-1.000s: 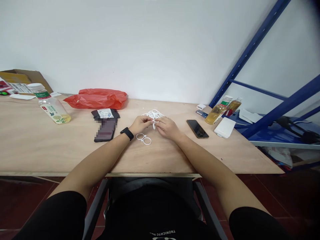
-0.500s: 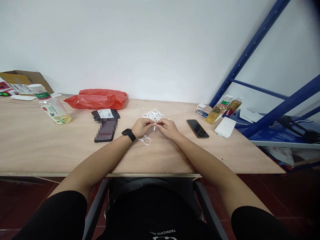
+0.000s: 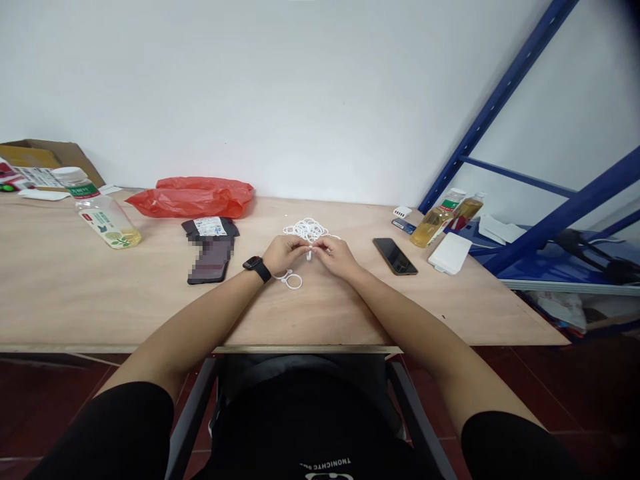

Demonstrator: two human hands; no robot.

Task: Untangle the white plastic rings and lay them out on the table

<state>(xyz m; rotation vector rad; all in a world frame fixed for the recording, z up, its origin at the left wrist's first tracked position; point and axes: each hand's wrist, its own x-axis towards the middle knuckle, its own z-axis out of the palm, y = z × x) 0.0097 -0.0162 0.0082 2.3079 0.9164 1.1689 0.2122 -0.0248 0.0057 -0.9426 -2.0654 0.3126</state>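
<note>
My left hand and my right hand meet over the middle of the wooden table. Both pinch a small white plastic ring piece between their fingertips. A black watch sits on my left wrist. Just beyond the hands lies a pile of white rings. A joined pair of white rings lies on the table under my left hand, partly hidden by it.
A black phone, a white power bank and two bottles of yellow drink lie to the right. To the left are a dark pouch, a red plastic bag, a tilted bottle and a cardboard box. Blue shelving stands at the right.
Both hands moved slightly away from me toward the ring pile, and my left hand now covers part of the ring pair on the table. Since half a second ago almost nothing has shifted.
</note>
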